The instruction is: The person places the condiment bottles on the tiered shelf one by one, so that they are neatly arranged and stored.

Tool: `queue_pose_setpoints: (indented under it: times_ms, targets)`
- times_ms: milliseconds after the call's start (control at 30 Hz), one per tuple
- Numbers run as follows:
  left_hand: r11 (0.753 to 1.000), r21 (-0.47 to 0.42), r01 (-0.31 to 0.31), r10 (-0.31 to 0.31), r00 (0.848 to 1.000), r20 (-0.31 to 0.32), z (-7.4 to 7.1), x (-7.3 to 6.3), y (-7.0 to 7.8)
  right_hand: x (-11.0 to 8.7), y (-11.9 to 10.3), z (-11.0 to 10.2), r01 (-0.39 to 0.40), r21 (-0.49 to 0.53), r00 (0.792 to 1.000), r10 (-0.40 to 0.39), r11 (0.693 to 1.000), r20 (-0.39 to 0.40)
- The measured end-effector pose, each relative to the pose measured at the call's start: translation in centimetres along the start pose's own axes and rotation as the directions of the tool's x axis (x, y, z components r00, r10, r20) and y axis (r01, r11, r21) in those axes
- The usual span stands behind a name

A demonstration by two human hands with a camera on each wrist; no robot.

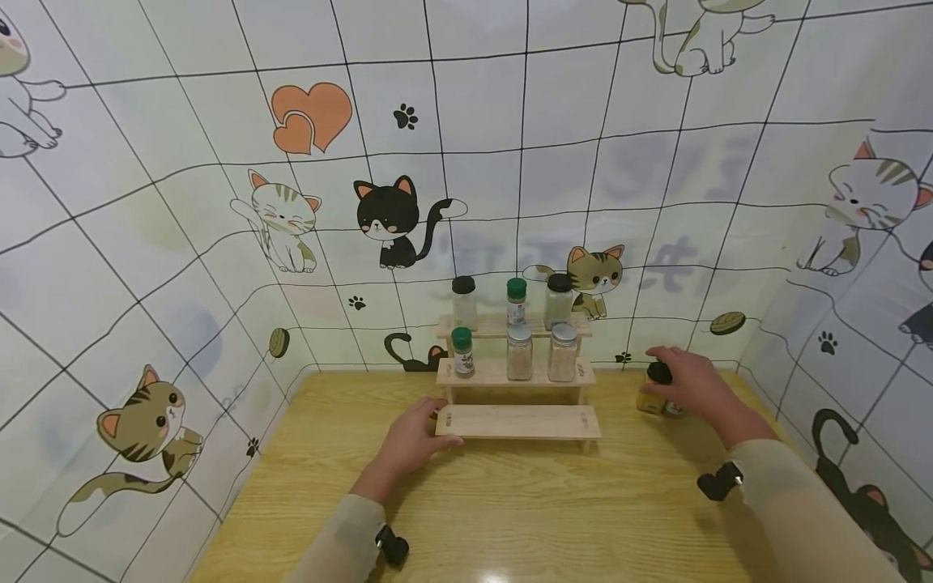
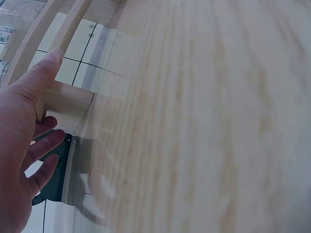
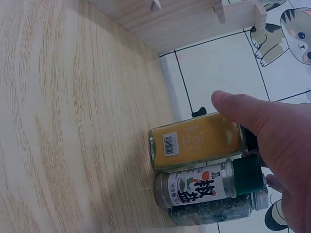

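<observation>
A three-step wooden spice rack stands against the back wall. My left hand grips the left end of its lowest step, thumb at the front and fingers behind. To the right of the rack, my right hand holds a square glass jar of yellow powder by its black cap from above. Close beside that jar, in the right wrist view, are a green-capped seasoning bottle with a printed label and a glass jar with dark green flakes.
Black-capped jars and a green-capped bottle stand on the top step. Another green-capped bottle and two silver-capped jars occupy the middle step. Cat-print sheeting walls in the wooden table.
</observation>
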State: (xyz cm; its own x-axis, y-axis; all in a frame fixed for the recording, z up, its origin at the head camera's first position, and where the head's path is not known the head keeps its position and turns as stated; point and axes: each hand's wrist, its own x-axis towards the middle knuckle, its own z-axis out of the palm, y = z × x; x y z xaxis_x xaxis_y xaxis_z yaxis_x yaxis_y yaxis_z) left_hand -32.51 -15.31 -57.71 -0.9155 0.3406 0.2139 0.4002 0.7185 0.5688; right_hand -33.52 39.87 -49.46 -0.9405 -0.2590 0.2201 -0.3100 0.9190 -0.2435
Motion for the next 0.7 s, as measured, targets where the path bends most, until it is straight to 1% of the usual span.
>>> queue_pose_setpoints:
  times_ms: [167, 333, 533, 700]
  targets:
    - [1.000, 0.003, -0.005, 0.005, 1.000, 0.005, 0.0, 0.0, 0.1, 0.0, 0.5, 0.4, -0.004, -0.011, 1.000, 0.004, 1.000, 0.017]
    - [1.000, -0.001, -0.015, 0.015, 1.000, -0.001, 0.1, -0.2, 0.2, -0.1, 0.7, 1.0, 0.021, 0.003, 1.000, -0.021, 1.000, 0.020]
    - [1.000, 0.013, -0.022, 0.022, 1.000, -0.007, 0.0, -0.2, 0.3, -0.7, 0.3, 1.5, 0.051, 0.003, 0.998, -0.051, 0.999, -0.030]
    - [1.000, 0.011, -0.015, 0.015, 1.000, -0.006, 0.0, -0.1, 0.3, -0.9, -0.4, 1.4, 0.053, 0.019, 0.996, -0.051, 0.998, -0.077]
